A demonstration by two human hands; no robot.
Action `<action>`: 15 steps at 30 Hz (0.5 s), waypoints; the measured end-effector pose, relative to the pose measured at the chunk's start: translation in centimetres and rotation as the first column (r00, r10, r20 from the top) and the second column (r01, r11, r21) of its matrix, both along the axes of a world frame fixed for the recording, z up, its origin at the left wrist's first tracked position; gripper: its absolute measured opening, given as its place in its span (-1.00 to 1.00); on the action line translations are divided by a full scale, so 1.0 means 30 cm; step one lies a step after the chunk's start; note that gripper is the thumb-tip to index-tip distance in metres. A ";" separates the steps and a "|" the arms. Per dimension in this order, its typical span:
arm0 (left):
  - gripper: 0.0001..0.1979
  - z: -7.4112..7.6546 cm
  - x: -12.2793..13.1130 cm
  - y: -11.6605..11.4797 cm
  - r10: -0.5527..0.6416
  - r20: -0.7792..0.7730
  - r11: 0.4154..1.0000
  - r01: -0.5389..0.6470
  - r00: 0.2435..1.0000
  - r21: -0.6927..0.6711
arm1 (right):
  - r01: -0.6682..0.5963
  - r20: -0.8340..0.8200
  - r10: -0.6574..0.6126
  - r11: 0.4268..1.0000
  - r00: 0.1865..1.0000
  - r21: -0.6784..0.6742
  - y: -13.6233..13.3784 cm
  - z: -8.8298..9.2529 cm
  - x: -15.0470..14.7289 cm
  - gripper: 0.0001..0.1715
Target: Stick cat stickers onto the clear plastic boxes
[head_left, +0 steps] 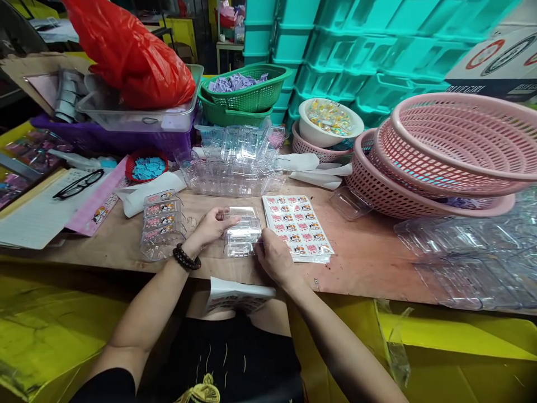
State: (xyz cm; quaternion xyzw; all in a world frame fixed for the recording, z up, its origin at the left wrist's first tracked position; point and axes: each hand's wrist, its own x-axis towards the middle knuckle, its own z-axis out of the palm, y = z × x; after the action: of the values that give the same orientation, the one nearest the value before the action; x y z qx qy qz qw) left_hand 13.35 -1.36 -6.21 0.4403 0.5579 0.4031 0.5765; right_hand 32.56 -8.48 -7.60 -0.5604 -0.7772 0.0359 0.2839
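Note:
A clear plastic tray (242, 230) lies before me at the table's front, between my two hands. My left hand (213, 226) grips its left edge, thumb on top. At its right side my right hand (274, 254) is curled closed against the edge, its fingertips partly hidden. Just right of that hand is a stack of sticker sheets (298, 225) printed with cartoon cats and pink lettering. Left of my left hand stand clear trays with stickers (161, 224) on their sections. Another printed sheet (240, 295) rests on my lap.
Clear trays (235, 168) are heaped behind my hands, and more trays (470, 263) lie at right. Pink baskets (457, 145) stand back right, green baskets (247, 92) at the back. Left are glasses (78, 184) on paper and a red bowl (146, 167) of blue pieces.

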 end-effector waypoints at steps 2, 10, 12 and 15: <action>-0.38 -0.012 0.000 0.005 0.004 0.011 1.000 -0.004 1.000 -0.001 | 0.009 0.018 -0.009 1.000 1.000 0.018 -0.003 0.001 -0.006 -0.82; -0.36 -0.022 -0.002 0.018 0.043 -0.074 0.997 -0.039 0.996 0.063 | 0.110 0.041 -0.113 0.991 0.993 0.082 -0.013 -0.012 -0.026 -0.80; -0.37 -0.022 -0.005 0.022 0.038 -0.114 0.995 -0.027 0.993 0.091 | 0.118 0.042 -0.122 0.989 0.992 0.085 -0.007 -0.015 -0.024 -0.80; -0.45 -0.021 -0.016 0.032 0.025 -0.175 0.991 -0.002 0.984 0.130 | 0.122 0.039 -0.125 0.989 0.991 0.078 -0.003 -0.011 -0.022 -0.79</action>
State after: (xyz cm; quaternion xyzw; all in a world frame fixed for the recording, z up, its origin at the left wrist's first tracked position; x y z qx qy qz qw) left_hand 12.86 -0.39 -6.84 0.5069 0.5823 0.4019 0.4923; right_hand 31.91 -8.56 -7.92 -0.5970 -0.7478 -0.0236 0.2896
